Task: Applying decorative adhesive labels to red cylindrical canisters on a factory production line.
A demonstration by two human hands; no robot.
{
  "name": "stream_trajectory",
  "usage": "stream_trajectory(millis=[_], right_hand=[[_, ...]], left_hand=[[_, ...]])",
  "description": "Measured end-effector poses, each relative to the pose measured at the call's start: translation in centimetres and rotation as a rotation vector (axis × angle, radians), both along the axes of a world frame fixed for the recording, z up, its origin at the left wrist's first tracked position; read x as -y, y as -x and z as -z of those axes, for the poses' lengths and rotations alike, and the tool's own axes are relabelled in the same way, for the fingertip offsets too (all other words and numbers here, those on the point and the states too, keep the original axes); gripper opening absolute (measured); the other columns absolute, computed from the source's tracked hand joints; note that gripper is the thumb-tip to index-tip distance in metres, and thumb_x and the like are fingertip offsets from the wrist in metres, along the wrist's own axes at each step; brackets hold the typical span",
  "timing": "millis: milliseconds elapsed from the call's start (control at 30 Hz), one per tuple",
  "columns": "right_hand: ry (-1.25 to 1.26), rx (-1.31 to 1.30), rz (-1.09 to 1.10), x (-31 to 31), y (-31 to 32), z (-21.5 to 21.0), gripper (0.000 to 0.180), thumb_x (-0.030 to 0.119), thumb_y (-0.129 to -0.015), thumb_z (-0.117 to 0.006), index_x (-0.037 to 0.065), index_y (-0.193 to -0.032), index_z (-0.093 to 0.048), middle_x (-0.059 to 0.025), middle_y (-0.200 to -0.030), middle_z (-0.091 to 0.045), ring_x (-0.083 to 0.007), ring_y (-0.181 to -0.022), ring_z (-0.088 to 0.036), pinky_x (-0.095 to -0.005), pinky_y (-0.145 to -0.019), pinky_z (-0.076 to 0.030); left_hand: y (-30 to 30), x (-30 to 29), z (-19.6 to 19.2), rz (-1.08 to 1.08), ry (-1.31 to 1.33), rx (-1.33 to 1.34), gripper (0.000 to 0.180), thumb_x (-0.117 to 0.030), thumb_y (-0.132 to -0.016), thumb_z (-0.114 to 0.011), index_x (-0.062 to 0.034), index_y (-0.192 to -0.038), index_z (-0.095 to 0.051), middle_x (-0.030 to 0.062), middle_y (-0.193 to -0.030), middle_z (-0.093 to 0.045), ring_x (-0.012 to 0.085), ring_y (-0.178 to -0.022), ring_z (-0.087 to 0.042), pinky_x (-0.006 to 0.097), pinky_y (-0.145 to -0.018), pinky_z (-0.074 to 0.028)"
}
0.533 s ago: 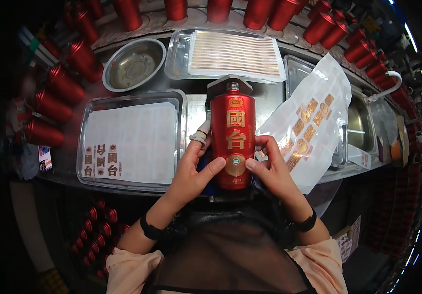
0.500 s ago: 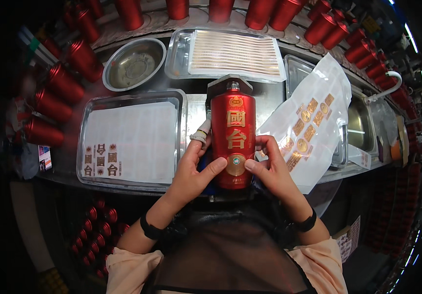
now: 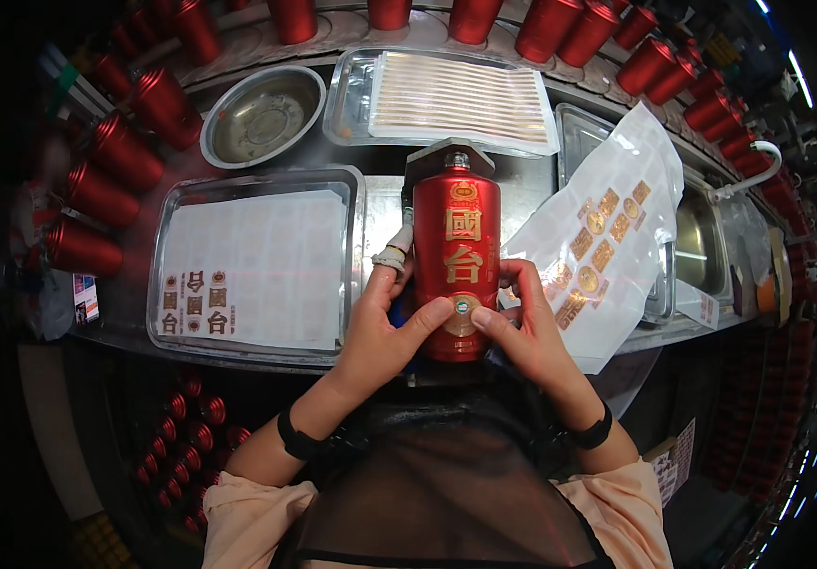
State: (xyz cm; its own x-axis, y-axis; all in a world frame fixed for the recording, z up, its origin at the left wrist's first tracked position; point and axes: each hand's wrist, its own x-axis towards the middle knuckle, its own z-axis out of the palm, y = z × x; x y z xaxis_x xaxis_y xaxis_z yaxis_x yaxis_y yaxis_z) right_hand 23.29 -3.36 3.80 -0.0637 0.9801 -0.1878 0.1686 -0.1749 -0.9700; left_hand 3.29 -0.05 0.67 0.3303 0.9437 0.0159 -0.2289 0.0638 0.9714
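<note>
A red bottle (image 3: 432, 275) with gold characters, a gold emblem and a round gold seal near its base lies before me, its neck pointing away. My left hand (image 3: 385, 327) grips its left side, with the thumb pressed at the edge of the seal. A white wrap covers a finger of that hand. My right hand (image 3: 530, 332) closes on the other side, its thumb also on the seal. Behind the bottle's neck shows a grey angular metal holder (image 3: 418, 167). The fingertips under the bottle are hidden.
At left is a metal tray (image 3: 359, 237) with a white decal sheet (image 3: 257, 247); a metal bowl (image 3: 309, 81) stands behind it. Another tray (image 3: 342, 104) holds striped strips. A gold decal sheet (image 3: 617, 303) lies at right, near a sink (image 3: 707, 256). Red bottles (image 3: 167, 104) line the curved back track.
The red bottles along the back track have moved left. Both hands keep their hold on the bottle, with the thumbs still at the seal; its place in view shifts only slightly.
</note>
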Motion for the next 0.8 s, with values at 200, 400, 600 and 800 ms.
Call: stream_trajectory(millis=[200,400,600,800], right_hand=[[-0.007,-0.003,-0.007,-0.2,-0.3,0.0,0.062,0.031,-0.089,-0.072,0.0,-0.132,-0.041,-0.0099,-0.118,-0.051,-0.0108,-0.098,-0.052,-0.0232,-0.074,-0.046],[-0.006,0.082,0.004,0.0,0.3,-0.2,0.068,0.034,-0.085,-0.077,-0.001,-0.131,-0.041,-0.0132,-0.118,-0.054,-0.0166,-0.106,-0.053,-0.0304,-0.083,-0.048],[-0.036,0.14,0.0,-0.1,0.2,0.1,0.072,0.035,-0.082,-0.081,-0.001,-0.129,-0.041,-0.0151,-0.118,-0.054,-0.0197,-0.109,-0.055,-0.0322,-0.085,-0.048],[0.033,-0.048,0.001,-0.5,-0.2,-0.4,0.059,0.029,-0.087,-0.077,0.001,-0.125,-0.042,-0.0103,-0.114,-0.054,-0.0117,-0.1,-0.055,-0.0226,-0.073,-0.048]], left_hand=[[1.1,-0.4,0.7,0.074,0.11,0.142,0.064,-0.009,-0.101,-0.053,0.0017,-0.156,-0.019,0.016,-0.155,-0.034,0.0251,-0.144,-0.034,0.035,-0.117,-0.028],[1.0,0.0,0.3,0.071,-0.015,0.006,0.081,-0.014,-0.094,-0.067,0.0023,-0.156,-0.018,0.017,-0.155,-0.033,0.0276,-0.145,-0.032,0.037,-0.117,-0.026],[1.1,-0.1,-0.3,0.1,0.003,-0.018,0.092,-0.016,-0.088,-0.074,0.0039,-0.156,-0.015,0.0167,-0.159,-0.025,0.0262,-0.147,-0.027,0.038,-0.12,-0.02],[0.8,-0.3,-0.3,0.091,-0.031,-0.041,0.09,-0.016,-0.089,-0.073,0.0042,-0.155,-0.015,0.0175,-0.156,-0.029,0.0254,-0.146,-0.03,0.038,-0.12,-0.022]])
